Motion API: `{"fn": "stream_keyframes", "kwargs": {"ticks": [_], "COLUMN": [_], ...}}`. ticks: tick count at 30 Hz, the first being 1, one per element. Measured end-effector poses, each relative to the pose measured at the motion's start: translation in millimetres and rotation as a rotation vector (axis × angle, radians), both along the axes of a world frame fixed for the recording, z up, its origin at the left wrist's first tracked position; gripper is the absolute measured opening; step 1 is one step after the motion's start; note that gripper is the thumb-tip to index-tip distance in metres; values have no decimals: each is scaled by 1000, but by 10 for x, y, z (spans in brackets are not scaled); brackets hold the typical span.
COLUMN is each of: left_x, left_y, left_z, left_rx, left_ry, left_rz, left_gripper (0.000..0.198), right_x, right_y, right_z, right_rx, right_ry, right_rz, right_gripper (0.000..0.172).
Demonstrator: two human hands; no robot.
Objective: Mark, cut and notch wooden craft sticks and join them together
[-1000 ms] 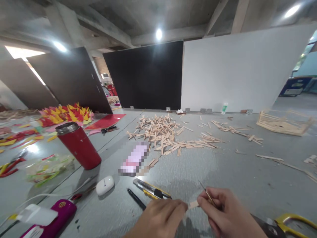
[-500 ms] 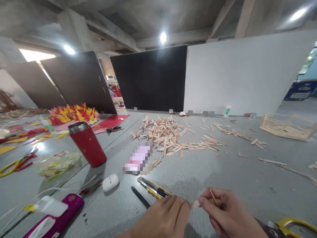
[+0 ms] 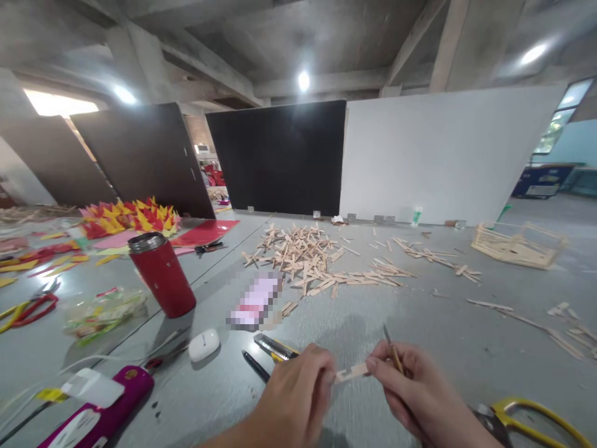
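Note:
My left hand (image 3: 303, 386) is closed, its fingertips pinching one end of a short flat wooden stick (image 3: 358, 369) with a notched edge. At the stick's other end, my right hand (image 3: 415, 389) grips it between thumb and finger. That hand also holds a thin pointed tool (image 3: 392, 350), brownish with a dark tip, pointing up; its exact kind is unclear. A yellow utility knife (image 3: 273, 347) lies just beyond my left hand, with a black pen (image 3: 255, 366) beside it. Yellow-handled scissors (image 3: 536, 414) lie partly behind my right wrist.
Loose wooden sticks (image 3: 303, 255) are heaped mid-table. A blurred phone (image 3: 256, 298), a white earbud case (image 3: 204, 345), a red flask (image 3: 163, 274) and a purple power strip (image 3: 124, 398) stand leftward. At the far right sits a stick-built frame (image 3: 517, 249). Upright boards (image 3: 280, 158) border the table.
My hands have moved slightly apart, showing more of the stick between them. The pointed tool is more upright. The view has shifted a little to the right.

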State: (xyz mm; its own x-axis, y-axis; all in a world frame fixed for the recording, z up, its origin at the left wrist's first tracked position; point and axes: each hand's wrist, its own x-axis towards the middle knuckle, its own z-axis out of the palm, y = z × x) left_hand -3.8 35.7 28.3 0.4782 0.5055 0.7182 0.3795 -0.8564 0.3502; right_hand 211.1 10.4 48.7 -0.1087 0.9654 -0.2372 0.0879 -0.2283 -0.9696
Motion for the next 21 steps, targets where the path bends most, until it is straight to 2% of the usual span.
{"fn": "stream_keyframes", "kwargs": {"ticks": [3,11,15,17,18,19,21], "left_x": [-9,6,54,67,61,45,-20], "left_y": [-26,-48,-65,-66,-57,-40,19], "left_z": [22,104,158,247,311,386,549], "left_rx": [-178,-738,-1072,-1122,-1095,-1017,-889], "left_ry": [-107,-159,-184,-85,-19,46,128], "left_rz": [-32,-37,-136,-164,-173,-143,-59], "left_gripper": [18,45,39,37,33,30,40], "right_x": [9,-9,-27,-16,-2,17,77], "right_y": [2,14,37,33,24,12,-9], "right_z": [32,47,8,8,23,49,131], "right_rx": [-10,19,36,32,26,19,20], "right_ry": [-10,-45,-81,-91,-101,-117,-154], "right_rz": [11,92,121,134,151,178,231], "right_gripper": [62,60,60,60,58,56,66]}}
